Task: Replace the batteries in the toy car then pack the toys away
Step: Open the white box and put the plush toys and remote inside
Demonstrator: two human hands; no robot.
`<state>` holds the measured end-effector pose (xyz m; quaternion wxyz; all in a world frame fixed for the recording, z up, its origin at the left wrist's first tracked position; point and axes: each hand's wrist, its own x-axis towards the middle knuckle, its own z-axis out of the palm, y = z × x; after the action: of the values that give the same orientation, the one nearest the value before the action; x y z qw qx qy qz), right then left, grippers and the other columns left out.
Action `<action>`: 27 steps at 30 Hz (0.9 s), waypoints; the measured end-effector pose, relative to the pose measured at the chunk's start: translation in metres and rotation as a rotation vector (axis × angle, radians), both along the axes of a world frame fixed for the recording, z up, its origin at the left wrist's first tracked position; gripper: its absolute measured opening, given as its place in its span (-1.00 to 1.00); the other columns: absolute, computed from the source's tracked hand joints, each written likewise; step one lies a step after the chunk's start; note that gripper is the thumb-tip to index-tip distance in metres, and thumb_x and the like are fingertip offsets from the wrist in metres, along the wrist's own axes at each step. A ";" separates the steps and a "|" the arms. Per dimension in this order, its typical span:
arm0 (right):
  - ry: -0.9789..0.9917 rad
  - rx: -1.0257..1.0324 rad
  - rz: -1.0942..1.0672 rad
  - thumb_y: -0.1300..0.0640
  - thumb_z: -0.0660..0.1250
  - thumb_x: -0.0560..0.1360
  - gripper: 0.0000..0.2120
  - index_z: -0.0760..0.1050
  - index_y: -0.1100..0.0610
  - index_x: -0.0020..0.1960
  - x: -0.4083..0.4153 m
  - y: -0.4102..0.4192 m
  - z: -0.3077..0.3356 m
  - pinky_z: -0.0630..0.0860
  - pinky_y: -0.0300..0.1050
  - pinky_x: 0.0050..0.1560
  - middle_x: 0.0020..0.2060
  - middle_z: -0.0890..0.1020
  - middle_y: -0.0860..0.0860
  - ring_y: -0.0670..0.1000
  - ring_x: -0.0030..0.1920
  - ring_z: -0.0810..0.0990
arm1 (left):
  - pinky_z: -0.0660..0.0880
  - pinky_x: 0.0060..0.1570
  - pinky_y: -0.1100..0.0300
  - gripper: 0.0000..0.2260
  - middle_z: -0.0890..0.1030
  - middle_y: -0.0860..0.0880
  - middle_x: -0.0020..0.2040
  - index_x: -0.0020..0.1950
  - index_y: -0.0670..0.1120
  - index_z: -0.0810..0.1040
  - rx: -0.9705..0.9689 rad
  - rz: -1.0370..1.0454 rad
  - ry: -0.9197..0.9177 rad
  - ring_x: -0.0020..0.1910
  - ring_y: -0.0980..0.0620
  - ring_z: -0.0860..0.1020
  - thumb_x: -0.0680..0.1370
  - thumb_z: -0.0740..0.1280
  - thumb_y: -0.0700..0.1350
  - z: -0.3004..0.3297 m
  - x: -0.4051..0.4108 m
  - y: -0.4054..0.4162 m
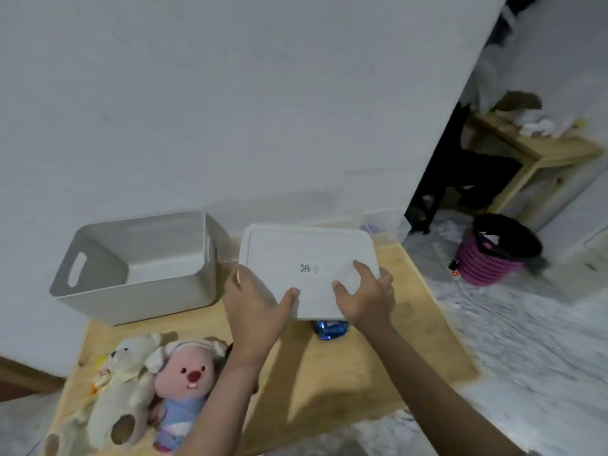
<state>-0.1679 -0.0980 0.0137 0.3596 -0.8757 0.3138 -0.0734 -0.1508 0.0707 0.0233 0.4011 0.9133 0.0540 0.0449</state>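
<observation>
Meanwhile, a white lid (pixel 307 268) is being gripped by both hands (pixel 260 307) (pixel 367 296); at seven o'clock, plush toys (pixel 158 383) are lying unpacked, possibly the car (pixel 330 328) too.

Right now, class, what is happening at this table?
A person holds a white lid above the wooden table with both hands: the left hand grips its left edge, the right hand its near right side. A blue toy car peeks out beneath it. An open grey storage bin stands to the left, with a white teddy bear and a pink plush doll lying nearby, unpacked.
</observation>
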 end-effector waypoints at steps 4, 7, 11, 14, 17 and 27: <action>0.111 -0.111 -0.044 -0.13 0.42 0.38 -0.42 0.41 -0.02 0.35 -0.050 -0.081 -0.020 0.30 0.19 0.32 0.35 0.29 0.24 0.32 0.29 0.33 | 0.16 0.41 -0.08 -0.11 0.05 -0.25 0.48 0.49 -0.15 0.10 0.067 -0.171 0.116 0.43 -0.27 0.08 0.35 0.43 0.23 -0.026 -0.049 -0.078; 0.204 -0.125 -0.058 -0.19 0.38 0.38 -0.42 0.39 -0.06 0.34 -0.080 -0.131 -0.036 0.23 0.16 0.36 0.38 0.25 0.18 0.28 0.33 0.28 | 0.08 0.46 -0.02 -0.09 -0.09 -0.19 0.50 0.53 -0.08 0.02 0.053 -0.246 0.253 0.46 -0.21 -0.02 0.37 0.40 0.25 -0.048 -0.086 -0.123; 0.335 -0.195 0.003 -0.29 0.39 0.32 -0.32 0.34 -0.08 0.35 -0.109 -0.173 -0.058 0.19 0.17 0.35 0.37 0.24 0.19 0.28 0.35 0.25 | 0.09 0.46 0.00 -0.09 -0.15 -0.23 0.48 0.54 -0.09 0.00 0.046 -0.320 0.361 0.46 -0.26 -0.03 0.39 0.38 0.26 -0.078 -0.131 -0.158; 0.388 -0.186 0.050 -0.32 0.42 0.27 -0.24 0.30 -0.08 0.37 -0.121 -0.190 -0.076 0.22 0.18 0.33 0.38 0.22 0.22 0.30 0.35 0.23 | 0.09 0.45 -0.02 -0.08 -0.23 -0.23 0.48 0.55 -0.11 -0.06 0.081 -0.369 0.377 0.47 -0.28 -0.08 0.41 0.38 0.23 -0.093 -0.148 -0.168; 0.441 -0.152 0.082 -0.33 0.42 0.26 -0.20 0.27 -0.07 0.40 -0.126 -0.195 -0.090 0.22 0.18 0.34 0.40 0.20 0.23 0.30 0.37 0.21 | 0.10 0.44 0.01 -0.11 -0.25 -0.25 0.48 0.55 -0.11 -0.07 0.116 -0.392 0.415 0.47 -0.27 -0.09 0.44 0.37 0.21 -0.104 -0.151 -0.171; 0.462 -0.147 0.163 -0.21 0.34 0.42 -0.23 0.06 -0.03 0.50 -0.127 -0.185 -0.113 -0.09 0.23 0.45 0.51 -0.12 0.22 0.23 0.51 -0.12 | 0.15 0.41 -0.02 -0.28 -0.09 -0.28 0.46 0.48 -0.10 0.06 0.299 -0.476 0.429 0.40 -0.28 0.05 0.48 0.31 0.17 -0.121 -0.145 -0.163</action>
<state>-0.2947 -0.2826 -0.0997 0.2184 -0.9155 0.3097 0.1351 -0.2963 -0.0924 -0.0973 0.2414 0.9376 -0.0844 -0.2355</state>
